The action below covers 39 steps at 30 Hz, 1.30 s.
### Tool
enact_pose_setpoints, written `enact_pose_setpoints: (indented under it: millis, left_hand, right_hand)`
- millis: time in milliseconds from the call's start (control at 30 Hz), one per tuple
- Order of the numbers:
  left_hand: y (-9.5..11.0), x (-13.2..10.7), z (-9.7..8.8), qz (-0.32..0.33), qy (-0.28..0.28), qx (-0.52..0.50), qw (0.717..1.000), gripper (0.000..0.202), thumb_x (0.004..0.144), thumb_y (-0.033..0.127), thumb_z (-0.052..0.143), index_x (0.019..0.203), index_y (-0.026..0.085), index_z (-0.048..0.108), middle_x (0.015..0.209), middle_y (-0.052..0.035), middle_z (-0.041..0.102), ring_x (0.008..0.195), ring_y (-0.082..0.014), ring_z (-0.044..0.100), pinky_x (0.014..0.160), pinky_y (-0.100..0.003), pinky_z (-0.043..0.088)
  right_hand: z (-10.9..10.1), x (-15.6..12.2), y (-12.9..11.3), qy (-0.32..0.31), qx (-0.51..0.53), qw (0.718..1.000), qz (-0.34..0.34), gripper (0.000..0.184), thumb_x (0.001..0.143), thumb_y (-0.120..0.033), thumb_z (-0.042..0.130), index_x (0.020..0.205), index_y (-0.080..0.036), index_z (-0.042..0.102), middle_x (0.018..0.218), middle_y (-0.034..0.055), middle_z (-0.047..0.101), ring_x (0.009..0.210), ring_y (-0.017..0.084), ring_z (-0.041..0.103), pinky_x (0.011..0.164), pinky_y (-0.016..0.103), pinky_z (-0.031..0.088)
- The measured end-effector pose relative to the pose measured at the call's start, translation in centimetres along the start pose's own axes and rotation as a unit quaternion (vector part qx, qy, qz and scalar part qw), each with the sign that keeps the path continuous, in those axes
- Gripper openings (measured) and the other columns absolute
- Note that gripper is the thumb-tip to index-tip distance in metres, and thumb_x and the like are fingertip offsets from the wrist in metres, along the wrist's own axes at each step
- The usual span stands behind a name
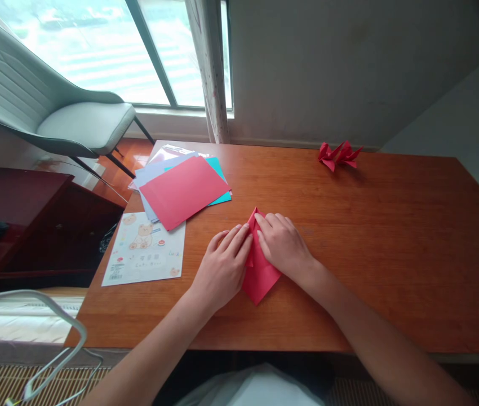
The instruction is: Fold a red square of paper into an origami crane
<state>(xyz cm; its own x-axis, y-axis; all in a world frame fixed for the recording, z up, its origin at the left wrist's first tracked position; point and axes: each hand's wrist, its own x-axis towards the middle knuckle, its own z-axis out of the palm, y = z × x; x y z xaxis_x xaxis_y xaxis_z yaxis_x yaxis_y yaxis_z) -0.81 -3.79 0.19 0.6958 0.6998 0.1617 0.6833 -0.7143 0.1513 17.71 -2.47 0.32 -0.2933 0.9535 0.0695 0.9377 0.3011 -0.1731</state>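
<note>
Head view: left hand [222, 266] and right hand [284, 246] flat, fingertips together, pressing one folded red paper [260, 282]; one paper stack [182, 192] on desk [391, 254].

Single head-worn view, looking forward and down, close over wooden table [349, 254]

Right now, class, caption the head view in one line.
Left hand and right hand press folded red paper on the table.

Open tabletop [391, 254] right, paper stack [182, 189] left
</note>
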Motion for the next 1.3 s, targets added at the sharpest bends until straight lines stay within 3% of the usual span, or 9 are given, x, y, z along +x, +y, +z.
enact_pose_setpoints:
  millis: [333,500,600,700,1300]
  left_hand:
    - [0.63,0.08,0.01,-0.012,0.003,0.028,1.0,0.048,0.093,0.018,0.047,0.14,0.011,0.053,0.154,-0.0138,0.044,0.141,-0.0294,0.041,0.112,-0.045,0.034]
    - [0.48,0.03,0.03,-0.005,0.002,0.036,0.999,0.047,0.093,0.017,0.047,0.14,0.012,0.054,0.155,-0.0129,0.043,0.141,-0.029,0.041,0.113,-0.044,0.033]
    - [0.38,0.02,0.01,0.0,-0.004,0.037,0.999,0.049,0.093,0.016,0.047,0.141,0.012,0.052,0.156,-0.0122,0.042,0.142,-0.029,0.04,0.114,-0.044,0.033]
    - [0.38,0.04,-0.03,0.0,-0.006,0.037,0.999,0.049,0.092,0.017,0.048,0.141,0.013,0.052,0.156,-0.0126,0.041,0.143,-0.0296,0.039,0.113,-0.045,0.033]
    - [0.31,0.06,0.13,0.0,-0.009,0.034,0.999,0.049,0.094,0.017,0.046,0.143,0.014,0.05,0.155,-0.0128,0.042,0.143,-0.0294,0.04,0.114,-0.045,0.033]
  right_hand:
    - [0.16,-0.1,0.06,-0.003,0.001,1.0,-0.004,0.039,0.097,-0.02,0.045,0.132,-0.006,0.056,0.107,0.0169,0.064,0.098,0.029,0.055,0.087,0.041,0.043]
    - [-0.01,-0.14,-0.05,-0.009,-0.001,1.0,0.001,0.047,0.097,-0.02,0.045,0.141,-0.005,0.047,0.109,0.0179,0.063,0.098,0.029,0.054,0.087,0.041,0.043]
    - [-0.13,-0.16,-0.13,-0.012,-0.005,1.0,-0.003,0.051,0.098,-0.021,0.043,0.147,-0.01,0.042,0.107,0.0156,0.063,0.096,0.029,0.053,0.086,0.041,0.042]
    - [-0.22,-0.07,-0.23,-0.025,-0.014,1.0,-0.003,0.048,0.099,-0.022,0.042,0.145,-0.013,0.047,0.105,0.0146,0.062,0.096,0.028,0.053,0.085,0.04,0.041]
    - [0.36,0.55,-0.45,-0.015,-0.03,0.999,0.001,0.049,0.097,-0.019,0.043,0.143,-0.003,0.046,0.111,0.0184,0.063,0.098,0.029,0.054,0.085,0.042,0.043]
